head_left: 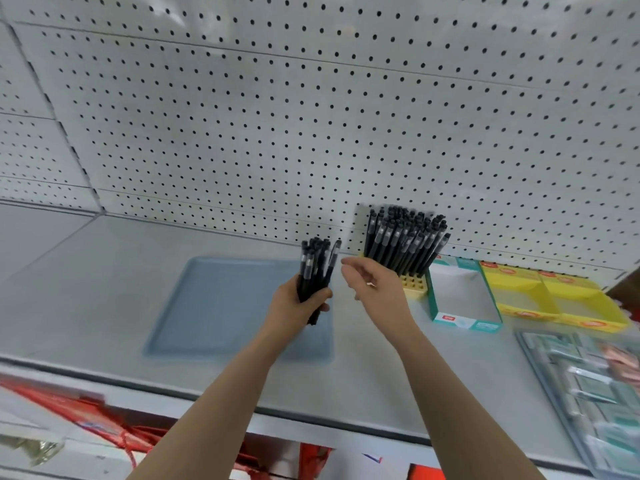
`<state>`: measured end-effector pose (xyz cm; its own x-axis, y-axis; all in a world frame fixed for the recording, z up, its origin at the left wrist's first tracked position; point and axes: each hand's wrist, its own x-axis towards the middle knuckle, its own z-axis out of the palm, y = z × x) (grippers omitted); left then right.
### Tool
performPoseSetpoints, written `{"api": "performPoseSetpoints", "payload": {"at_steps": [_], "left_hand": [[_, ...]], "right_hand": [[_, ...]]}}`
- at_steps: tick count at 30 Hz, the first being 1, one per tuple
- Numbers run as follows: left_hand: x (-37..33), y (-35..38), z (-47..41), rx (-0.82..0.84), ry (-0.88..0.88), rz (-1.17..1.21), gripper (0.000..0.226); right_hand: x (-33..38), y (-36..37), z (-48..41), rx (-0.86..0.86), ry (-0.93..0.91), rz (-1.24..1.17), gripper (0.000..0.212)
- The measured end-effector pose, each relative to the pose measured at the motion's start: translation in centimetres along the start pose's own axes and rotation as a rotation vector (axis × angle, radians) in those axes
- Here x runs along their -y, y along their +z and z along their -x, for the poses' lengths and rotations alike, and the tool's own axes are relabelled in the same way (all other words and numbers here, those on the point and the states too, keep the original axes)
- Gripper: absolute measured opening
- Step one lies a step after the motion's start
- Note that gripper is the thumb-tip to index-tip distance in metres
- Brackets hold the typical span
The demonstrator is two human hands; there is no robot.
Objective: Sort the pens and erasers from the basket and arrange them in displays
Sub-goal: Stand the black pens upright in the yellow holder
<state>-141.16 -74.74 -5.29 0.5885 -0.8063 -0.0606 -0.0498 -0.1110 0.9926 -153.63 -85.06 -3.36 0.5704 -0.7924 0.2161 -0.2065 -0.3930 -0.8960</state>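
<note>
My left hand grips a bundle of black pens, held upright above the grey shelf. My right hand hovers just right of the bundle with fingers loosely curled and nothing in them; its fingertips are close to one pen that leans out of the bundle. Behind my right hand a yellow pen holder with a grid of holes stands against the pegboard, packed with many upright black pens. No erasers are visible.
A flat blue tray lies on the shelf under my left hand. Right of the holder stand a teal-and-white display box and two yellow display boxes. A grey basket of packets sits at the right edge.
</note>
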Motion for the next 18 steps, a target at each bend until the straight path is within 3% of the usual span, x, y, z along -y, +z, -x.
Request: {"api": "performPoseSetpoints", "payload": {"at_steps": [5, 9, 18], "left_hand": [[-1.3, 2.6, 0.2, 0.197, 0.01, 0.043, 0.018], [-1.6, 4.0, -0.1, 0.28, 0.002, 0.032, 0.018], [-1.0, 6.5, -1.7, 0.285, 0.003, -0.048, 0.014]], "right_hand": [[0.5, -2.4, -0.4, -0.048, 0.12, -0.227, 0.007], [-0.7, -4.5, -0.3, 0.02, 0.207, -0.307, 0.01], [-1.2, -8.4, -1.0, 0.121, 0.269, -0.296, 0.01]]}}
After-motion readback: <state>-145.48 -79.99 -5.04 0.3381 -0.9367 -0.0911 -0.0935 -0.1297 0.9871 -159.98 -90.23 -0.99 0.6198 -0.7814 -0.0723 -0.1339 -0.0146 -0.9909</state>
